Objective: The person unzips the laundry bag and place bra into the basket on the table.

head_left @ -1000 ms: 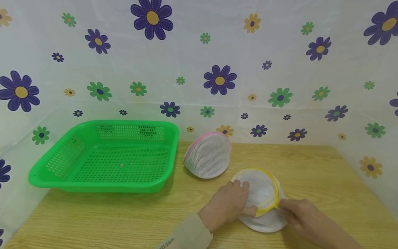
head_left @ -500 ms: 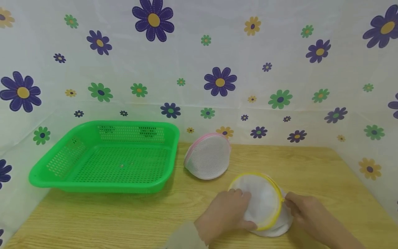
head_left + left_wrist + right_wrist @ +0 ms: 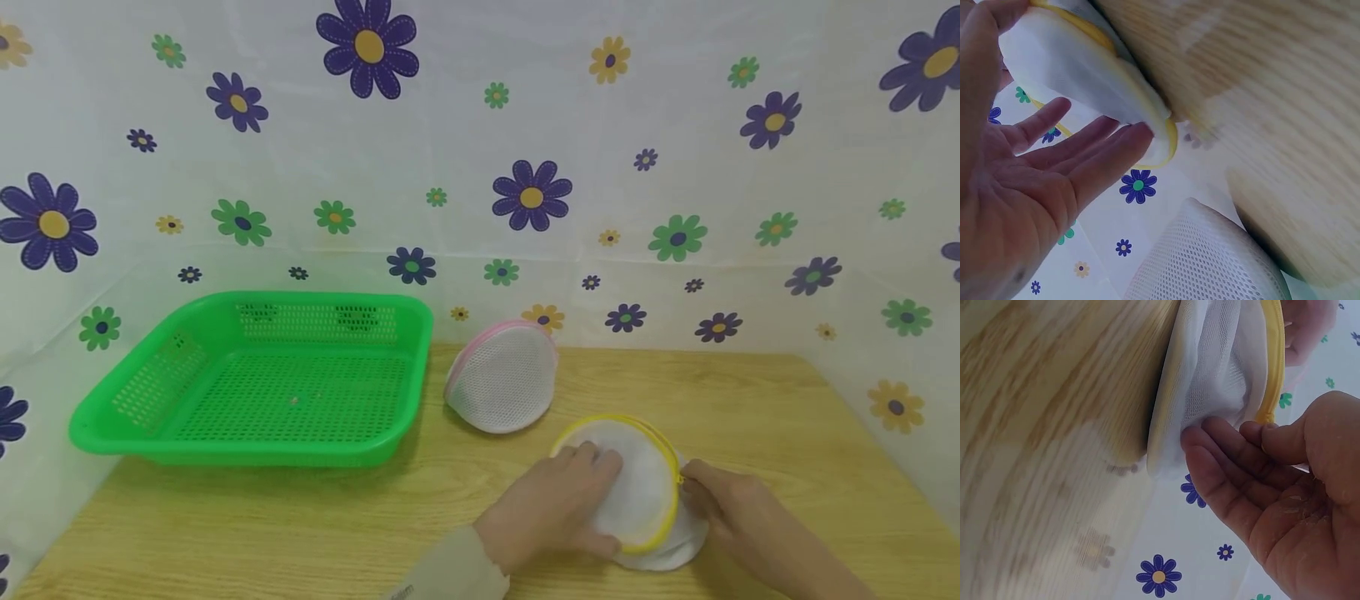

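A round white laundry bag point(image 3: 641, 492) with a yellow zipper band point(image 3: 660, 533) lies on the table at the right, its top disc tilted over the softer body. My left hand point(image 3: 555, 504) holds it, fingers spread over the white top and thumb at the near edge of the band. In the left wrist view, fingertips point(image 3: 1141, 134) touch the white face close to the yellow rim. At the bag's right side my right hand point(image 3: 750, 517) pinches the zipper pull point(image 3: 1269, 417) between thumb and index finger. Its other fingers lie beside the mesh side point(image 3: 1216, 369).
Behind the left hand stands a second mesh bag point(image 3: 506, 383) with pink trim. A green perforated basket point(image 3: 277, 450) takes up the left side of the wooden table point(image 3: 300, 525). A white flower-printed sheet point(image 3: 450, 125) hangs along the back and sides.
The bag's top has tilted and shifted slightly towards the near side. My right hand has moved a little right and up with the zipper pull; the left fingers have slid further across the white top.
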A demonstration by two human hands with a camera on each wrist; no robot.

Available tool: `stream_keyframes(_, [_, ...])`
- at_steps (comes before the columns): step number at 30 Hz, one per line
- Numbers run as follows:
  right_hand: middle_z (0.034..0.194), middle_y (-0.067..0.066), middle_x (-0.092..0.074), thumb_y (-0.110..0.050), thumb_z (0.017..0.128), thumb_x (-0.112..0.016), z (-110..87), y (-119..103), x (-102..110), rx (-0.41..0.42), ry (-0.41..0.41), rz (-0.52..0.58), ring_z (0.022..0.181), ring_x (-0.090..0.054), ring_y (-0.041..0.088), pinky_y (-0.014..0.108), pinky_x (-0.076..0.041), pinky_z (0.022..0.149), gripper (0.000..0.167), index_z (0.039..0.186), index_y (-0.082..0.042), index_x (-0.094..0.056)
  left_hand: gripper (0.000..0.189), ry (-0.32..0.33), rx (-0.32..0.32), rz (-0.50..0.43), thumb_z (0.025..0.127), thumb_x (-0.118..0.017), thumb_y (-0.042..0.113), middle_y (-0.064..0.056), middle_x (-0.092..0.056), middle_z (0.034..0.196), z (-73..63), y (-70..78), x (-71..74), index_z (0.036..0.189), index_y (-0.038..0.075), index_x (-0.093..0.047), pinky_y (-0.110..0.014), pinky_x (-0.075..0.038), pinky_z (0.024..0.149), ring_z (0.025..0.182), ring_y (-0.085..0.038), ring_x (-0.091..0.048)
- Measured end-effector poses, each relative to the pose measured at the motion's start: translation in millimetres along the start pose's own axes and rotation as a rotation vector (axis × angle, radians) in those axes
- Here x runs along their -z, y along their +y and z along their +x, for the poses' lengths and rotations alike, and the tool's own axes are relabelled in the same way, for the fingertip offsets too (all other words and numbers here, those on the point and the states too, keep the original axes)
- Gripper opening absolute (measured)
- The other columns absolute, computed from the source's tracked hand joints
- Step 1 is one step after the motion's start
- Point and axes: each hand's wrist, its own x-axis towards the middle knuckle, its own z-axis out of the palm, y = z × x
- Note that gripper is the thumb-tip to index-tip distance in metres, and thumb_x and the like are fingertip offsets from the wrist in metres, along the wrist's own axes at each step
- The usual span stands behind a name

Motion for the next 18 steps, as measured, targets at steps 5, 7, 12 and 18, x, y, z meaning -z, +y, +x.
stream_keyframes(5, [0.09, -0.011, -0.074, -0.003, 0.098, -0.06, -0.3, -0.8, 1.0, 0.011, 0.011, 0.013, 0.085, -0.067, -0.002, 0.023, -0.058, 0.07, 0.019, 0.098, -0.021, -0.064, 0.064, -0.059, 0.034, -0.086, 0.08, -0.075, 0.061, 0.004, -0.056, 0.099, 4.4, -2.2, 2.7, 0.121, 0.017, -0.054, -0.018, -0.047, 0.068, 0.081, -0.006, -0.049])
stream_keyframes(7, [0.089, -0.012, -0.074, -0.003, 0.099, -0.059, -1.1, 0.0, 0.8, 0.017, 0.004, 0.019, 0.083, -0.067, -0.002, 0.023, -0.058, 0.069, 0.019, 0.098, -0.021, -0.064, 0.062, -0.064, 0.04, -0.101, 0.08, -0.074, 0.059, 0.004, -0.058, 0.101, 4.2, -3.5, 2.9, 0.121, 0.016, -0.055, -0.018, -0.048, 0.071, 0.082, -0.006, -0.051])
stream_keyframes(12, [0.088, -0.014, -0.075, -0.004, 0.101, -0.058, -3.4, 3.0, 1.3, 0.029, -0.013, 0.036, 0.085, -0.07, 0.0, 0.024, -0.058, 0.07, 0.021, 0.097, -0.024, -0.062, 0.059, -0.055, 0.045, -0.11, 0.081, -0.072, 0.052, 0.003, -0.06, 0.102, 3.7, -5.6, 1.5, 0.123, 0.014, -0.056, -0.018, -0.049, 0.073, 0.083, -0.006, -0.053])
stream_keyframes(18, [0.089, -0.015, -0.075, -0.003, 0.1, -0.058, -4.5, 3.7, 3.0, 0.057, -0.006, 0.047, 0.086, -0.068, -0.003, 0.024, -0.058, 0.071, 0.025, 0.091, -0.026, -0.06, 0.058, -0.051, 0.04, -0.095, 0.081, -0.071, 0.051, 0.002, -0.06, 0.101, 4.2, -6.0, 1.2, 0.121, 0.012, -0.056, -0.018, -0.048, 0.071, 0.082, -0.007, -0.053])
